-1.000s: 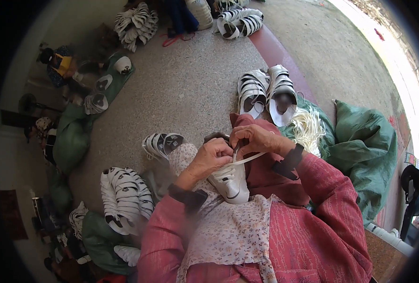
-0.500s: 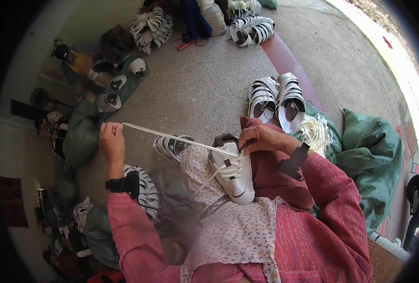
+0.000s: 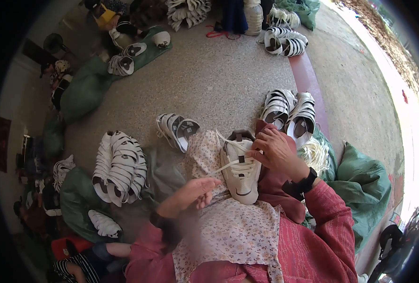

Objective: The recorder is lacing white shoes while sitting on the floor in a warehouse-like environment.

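Observation:
A white sneaker (image 3: 242,181) with brown trim rests on my lap, toe toward me, its white shoelace (image 3: 226,166) strung across the front. My right hand (image 3: 273,148) is at the right side of the lacing, fingertips bent down and pinching the lace by the upper eyelets. Low on the shoe's left side is my left hand (image 3: 197,192), its fingers curled in where one lace end runs to it. Another stretch of lace loops loosely up beside the tongue. The patterned apron (image 3: 237,231) and a dark red cloth (image 3: 268,188) lie under the shoe.
Nested white shoe uppers (image 3: 120,165) stand at the left, and more uppers (image 3: 301,113) beyond my right hand. A bundle of white laces (image 3: 314,155) sits by a green sack (image 3: 362,181) on the right. Other people (image 3: 108,19) are at the far left.
My left hand has come down from the upper left to the shoe's lower left side. The lace that was pulled taut is slack and looped. My right hand stays at the eyelets.

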Tool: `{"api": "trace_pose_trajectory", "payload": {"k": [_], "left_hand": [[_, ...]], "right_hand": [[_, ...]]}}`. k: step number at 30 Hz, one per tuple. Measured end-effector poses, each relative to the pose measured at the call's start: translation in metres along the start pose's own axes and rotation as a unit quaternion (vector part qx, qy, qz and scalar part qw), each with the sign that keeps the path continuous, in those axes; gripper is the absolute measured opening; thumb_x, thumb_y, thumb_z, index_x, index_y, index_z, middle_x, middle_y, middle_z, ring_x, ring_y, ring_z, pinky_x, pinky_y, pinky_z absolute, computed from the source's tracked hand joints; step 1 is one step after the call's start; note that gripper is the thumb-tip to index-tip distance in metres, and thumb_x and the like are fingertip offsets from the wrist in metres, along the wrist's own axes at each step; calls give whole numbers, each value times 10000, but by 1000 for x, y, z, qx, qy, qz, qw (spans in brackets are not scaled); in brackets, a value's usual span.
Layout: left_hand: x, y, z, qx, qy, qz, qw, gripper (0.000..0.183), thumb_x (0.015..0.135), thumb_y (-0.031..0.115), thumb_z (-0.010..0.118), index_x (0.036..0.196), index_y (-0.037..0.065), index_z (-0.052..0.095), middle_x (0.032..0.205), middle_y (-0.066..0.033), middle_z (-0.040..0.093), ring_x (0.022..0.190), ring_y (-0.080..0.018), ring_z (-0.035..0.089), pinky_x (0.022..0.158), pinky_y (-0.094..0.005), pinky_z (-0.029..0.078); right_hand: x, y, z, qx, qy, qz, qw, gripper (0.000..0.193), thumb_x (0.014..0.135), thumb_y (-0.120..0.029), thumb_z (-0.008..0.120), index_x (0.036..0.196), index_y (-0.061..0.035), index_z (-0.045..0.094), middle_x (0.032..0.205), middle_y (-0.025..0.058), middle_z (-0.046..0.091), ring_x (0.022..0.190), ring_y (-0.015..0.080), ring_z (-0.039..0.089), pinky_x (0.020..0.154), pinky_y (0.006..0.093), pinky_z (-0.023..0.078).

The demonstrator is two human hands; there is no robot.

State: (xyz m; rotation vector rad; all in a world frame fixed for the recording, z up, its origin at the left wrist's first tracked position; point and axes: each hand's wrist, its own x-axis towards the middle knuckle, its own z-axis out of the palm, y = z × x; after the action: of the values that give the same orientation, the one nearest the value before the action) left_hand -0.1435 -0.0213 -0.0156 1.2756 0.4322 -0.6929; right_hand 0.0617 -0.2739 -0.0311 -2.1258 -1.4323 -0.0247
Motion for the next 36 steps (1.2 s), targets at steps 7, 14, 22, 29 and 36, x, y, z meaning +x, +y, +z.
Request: {"api": "trace_pose_trajectory", "payload": {"k": [7, 14, 22, 29, 36], "left_hand": [[17, -23, -3, -375, -42, 164, 912, 516, 1025, 347, 538, 1433, 69, 387, 805, 9, 491, 605, -81, 467, 490, -208, 401], [23, -26, -33, -462, -8, 272, 844, 226, 1050, 250, 498, 1091, 59, 610, 676, 44, 414, 525, -57, 408, 440, -215, 366], [6, -51, -109, -454, 98, 382, 799, 168, 1013, 239, 574, 1049, 79, 609, 817, 21, 542, 735, -95, 544, 641, -245, 464], [-17, -109, -164, -539, 113, 432, 714, 215, 1039, 249, 512, 1093, 78, 630, 1050, -39, 657, 1024, -206, 628, 953, -379, 506], [-17, -104, -154, -594, 37, 423, 683, 244, 1053, 181, 476, 1211, 23, 572, 751, -13, 491, 626, -113, 442, 577, -257, 433]], "right_hand": [[11, -12, 22, 45, -55, 4, 997, 108, 872, -168, 649, 872, -86, 579, 841, 63, 585, 865, 265, 551, 802, 379, 398], [-2, -22, 32, 383, -54, 243, 890, 62, 997, -103, 556, 972, -48, 547, 820, 21, 564, 809, 118, 564, 758, 257, 440], [-19, -40, 8, 567, 46, 237, 787, 104, 1015, -151, 561, 1003, -47, 559, 760, 4, 566, 694, 113, 521, 703, 266, 440], [-93, 22, -69, 680, 335, 256, 599, 322, 1084, -318, 400, 892, -97, 534, 556, -77, 227, 457, 62, 195, 435, 248, 221], [-162, 64, -57, 77, 219, 450, 862, 334, 1030, -332, 532, 1033, -20, 652, 735, 37, 624, 559, 71, 513, 497, 224, 407]]}}
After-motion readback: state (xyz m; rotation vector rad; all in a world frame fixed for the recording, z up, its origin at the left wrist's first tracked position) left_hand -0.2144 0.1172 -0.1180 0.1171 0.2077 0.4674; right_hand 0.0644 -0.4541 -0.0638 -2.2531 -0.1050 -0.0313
